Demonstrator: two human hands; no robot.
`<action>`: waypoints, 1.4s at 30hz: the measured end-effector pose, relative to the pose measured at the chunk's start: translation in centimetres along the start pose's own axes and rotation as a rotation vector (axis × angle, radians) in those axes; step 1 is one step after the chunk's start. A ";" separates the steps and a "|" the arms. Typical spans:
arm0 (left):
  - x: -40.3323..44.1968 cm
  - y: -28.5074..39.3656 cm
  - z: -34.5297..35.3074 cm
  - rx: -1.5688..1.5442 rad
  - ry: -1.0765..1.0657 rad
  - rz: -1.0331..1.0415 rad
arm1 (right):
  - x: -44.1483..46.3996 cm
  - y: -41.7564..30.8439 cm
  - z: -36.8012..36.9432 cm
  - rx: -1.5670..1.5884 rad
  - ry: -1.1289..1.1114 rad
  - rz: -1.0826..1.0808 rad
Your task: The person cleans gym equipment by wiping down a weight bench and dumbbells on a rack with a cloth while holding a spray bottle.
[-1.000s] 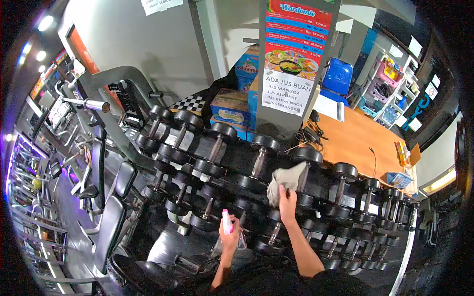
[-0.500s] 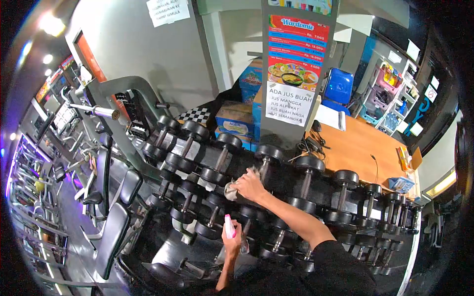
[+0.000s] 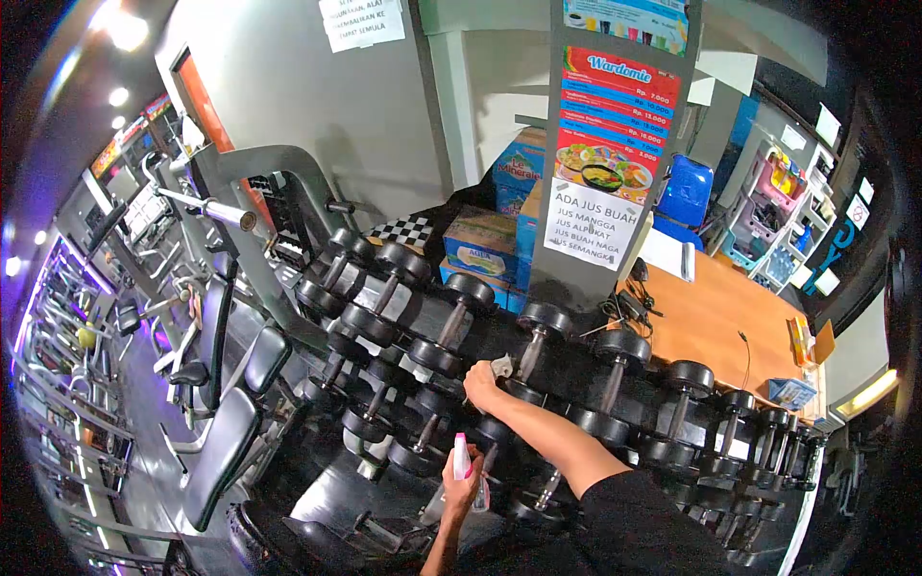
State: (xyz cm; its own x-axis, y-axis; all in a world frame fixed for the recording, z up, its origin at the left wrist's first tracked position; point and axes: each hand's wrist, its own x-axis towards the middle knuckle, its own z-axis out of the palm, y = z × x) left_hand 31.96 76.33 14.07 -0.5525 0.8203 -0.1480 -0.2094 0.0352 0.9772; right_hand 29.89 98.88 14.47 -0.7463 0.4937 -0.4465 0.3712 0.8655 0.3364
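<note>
My right hand is closed on a crumpled pale cloth, mostly hidden by the fingers, between two dumbbells of the upper rack row. Just right of the cloth is a black dumbbell with a metal handle; another dumbbell stands to the upper left. Lower down, my left hand is wrapped round a clear spray bottle with a pink and white head, in front of the lower row of dumbbells.
Padded benches and gym machines stand at the left. Behind the rack are a grey pillar with a menu poster, drink cartons and a wooden desk. More dumbbells line the rack to the right.
My right hand with the cloth has moved left from the dumbbell it was on a second ago. My left hand still holds the bottle. The view has shifted, so the surroundings appear further right and lower.
</note>
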 end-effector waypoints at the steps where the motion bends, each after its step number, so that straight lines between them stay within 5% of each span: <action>1: 0.0 0.5 0.2 0.003 0.001 0.004 | 0.3 -0.2 -0.1 -0.063 -0.046 -0.036; 9: -0.1 0.1 -0.3 0.057 -0.043 0.025 | -1.3 0.3 1.0 0.053 -0.034 -0.003; 11: -0.1 -0.4 -0.2 0.102 -0.039 0.038 | -4.6 1.7 1.7 0.347 0.367 -0.049; 15: -0.7 0.9 0.7 -0.022 -0.081 0.033 | -10.3 2.2 4.6 0.574 0.748 -0.018; 17: -1.1 1.8 1.3 0.034 -0.046 0.046 | -12.8 1.6 5.9 0.644 1.020 0.155; 23: -1.3 1.0 1.6 0.006 -0.081 0.045 | -16.1 -0.8 9.1 0.892 1.016 0.343; 26: -1.4 0.9 1.6 -0.019 -0.087 0.054 | -16.9 -1.3 9.9 1.264 0.828 0.573; 34: -1.6 0.5 2.0 -0.040 -0.129 0.128 | -19.6 2.6 5.9 1.820 0.905 0.315; 39: -1.5 0.7 2.0 -0.027 -0.142 0.093 | -17.5 3.3 4.7 1.592 1.042 0.360; 41: -1.5 0.8 2.0 -0.049 -0.128 0.081 | -16.0 3.3 4.8 0.831 1.101 0.343; 42: -1.5 0.9 2.0 -0.071 -0.114 0.071 | -13.8 2.5 7.5 0.823 0.924 0.311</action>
State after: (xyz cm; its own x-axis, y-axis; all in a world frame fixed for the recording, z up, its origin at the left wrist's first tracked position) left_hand 34.21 76.26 15.48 -0.4733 0.8791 -0.0570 -0.2323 -0.0621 0.9707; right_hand 45.23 94.87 15.22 -0.5491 0.7279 0.4106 0.5826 0.6856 -0.4365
